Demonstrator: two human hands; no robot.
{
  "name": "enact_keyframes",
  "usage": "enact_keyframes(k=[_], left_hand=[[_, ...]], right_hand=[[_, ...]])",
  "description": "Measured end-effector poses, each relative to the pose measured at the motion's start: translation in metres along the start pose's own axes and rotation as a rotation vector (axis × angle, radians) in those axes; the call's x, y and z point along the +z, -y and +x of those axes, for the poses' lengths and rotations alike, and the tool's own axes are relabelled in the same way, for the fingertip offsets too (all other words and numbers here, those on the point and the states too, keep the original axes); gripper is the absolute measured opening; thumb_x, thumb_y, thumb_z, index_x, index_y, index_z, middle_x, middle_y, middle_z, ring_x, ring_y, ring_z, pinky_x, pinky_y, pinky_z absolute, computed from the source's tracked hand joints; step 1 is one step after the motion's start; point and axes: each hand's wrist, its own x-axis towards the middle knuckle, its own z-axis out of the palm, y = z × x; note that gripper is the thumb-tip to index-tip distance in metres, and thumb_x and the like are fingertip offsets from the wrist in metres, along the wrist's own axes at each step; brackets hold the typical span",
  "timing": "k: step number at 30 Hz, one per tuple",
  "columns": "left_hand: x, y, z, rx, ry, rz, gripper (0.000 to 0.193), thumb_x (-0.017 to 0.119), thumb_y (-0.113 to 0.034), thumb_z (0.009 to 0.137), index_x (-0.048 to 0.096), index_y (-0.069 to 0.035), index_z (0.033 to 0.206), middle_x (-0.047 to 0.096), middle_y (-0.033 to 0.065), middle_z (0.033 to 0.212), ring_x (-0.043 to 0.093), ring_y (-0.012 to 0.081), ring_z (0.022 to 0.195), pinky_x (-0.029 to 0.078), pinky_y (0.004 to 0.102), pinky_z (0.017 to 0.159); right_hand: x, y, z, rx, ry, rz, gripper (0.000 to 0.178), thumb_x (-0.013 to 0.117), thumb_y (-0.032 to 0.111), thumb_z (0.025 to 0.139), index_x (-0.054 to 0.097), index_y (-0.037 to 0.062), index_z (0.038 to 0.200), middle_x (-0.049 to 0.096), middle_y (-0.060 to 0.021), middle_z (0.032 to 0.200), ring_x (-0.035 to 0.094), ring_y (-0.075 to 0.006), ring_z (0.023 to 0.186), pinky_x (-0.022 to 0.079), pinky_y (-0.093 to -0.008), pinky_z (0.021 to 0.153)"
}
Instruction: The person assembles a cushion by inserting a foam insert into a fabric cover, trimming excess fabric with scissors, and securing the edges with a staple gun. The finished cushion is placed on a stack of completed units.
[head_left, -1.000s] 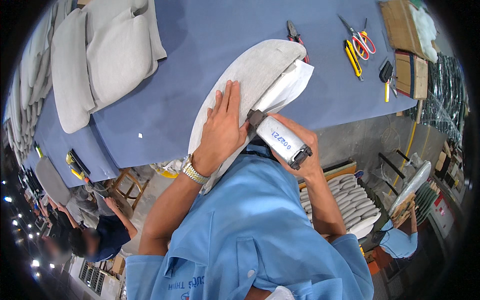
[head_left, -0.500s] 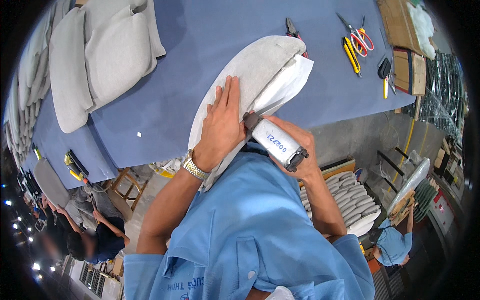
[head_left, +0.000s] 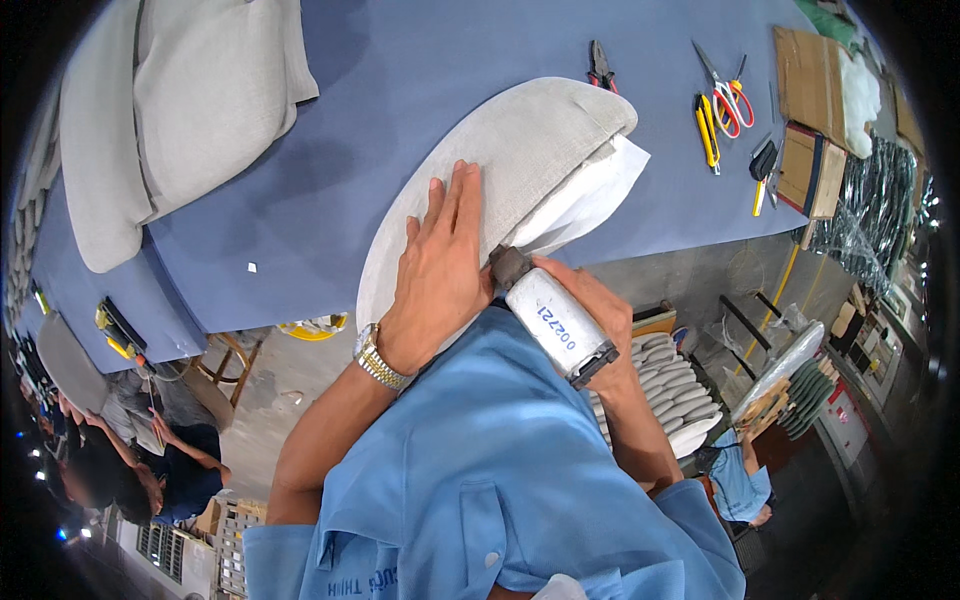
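A curved grey upholstered panel [head_left: 540,120] lies at the table's near edge, with white lining fabric [head_left: 612,180] coming loose along its right side. My left hand [head_left: 440,270] rests flat on the panel, fingers stretched out and pointing away from me. In my right hand [head_left: 600,305] is a silver staple gun [head_left: 555,325], its dark nose at the panel's near right edge, close beside my left thumb. The right fingers wrap round the gun's grip, partly hidden behind its body. Whether the nose touches the fabric I cannot tell.
Blue table [head_left: 330,200] holds pliers [head_left: 600,65], red-handled scissors [head_left: 725,95], a yellow cutter [head_left: 708,135] and larger grey padded pieces [head_left: 200,100]. A cardboard box [head_left: 810,75] stands far right. Grey pads [head_left: 665,390] are stacked lower right. Co-workers [head_left: 185,465] are at the left and lower right.
The whole view has shifted a little, with the table tools now lower and further right. Both hands, the staple gun and the panel keep nearly the same positions relative to each other.
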Motion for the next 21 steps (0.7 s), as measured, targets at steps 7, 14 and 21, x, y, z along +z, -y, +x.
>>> enact_keyframes(k=[7,14,21], left_hand=[[0.0,0.0,0.005,0.01,-0.022,0.029,0.095,0.075,0.002,0.08,0.023,0.005,0.16,0.027,0.0339,0.164,0.034,0.0529,0.148,0.039,0.0684,0.113],[0.004,-0.008,0.015,0.179,-0.194,0.102,0.08,0.07,0.005,0.079,0.035,0.01,0.151,0.041,0.037,0.154,0.047,0.0523,0.138,0.048,0.0558,0.109],[-0.028,0.027,0.023,0.244,0.17,-0.532,0.08,0.06,-0.046,0.103,0.026,-0.009,0.165,0.024,0.0236,0.17,0.019,0.0341,0.159,0.018,0.0424,0.129]], right_hand=[[0.012,-0.003,0.01,-0.047,-0.072,0.137,0.06,0.079,0.014,0.076,0.067,0.0012,0.134,0.072,-0.0212,0.123,0.073,-0.0328,0.11,0.055,-0.0364,0.094],[-0.003,-0.012,0.016,-0.218,-0.166,0.197,0.062,0.078,0.004,0.069,0.068,0.0007,0.131,0.074,-0.0183,0.119,0.073,-0.0284,0.11,0.054,-0.0362,0.098],[-0.016,-0.047,0.012,-0.084,-0.086,0.216,0.053,0.079,0.005,0.077,0.068,-0.0001,0.128,0.076,-0.0169,0.114,0.074,-0.0229,0.105,0.055,-0.0351,0.094]])
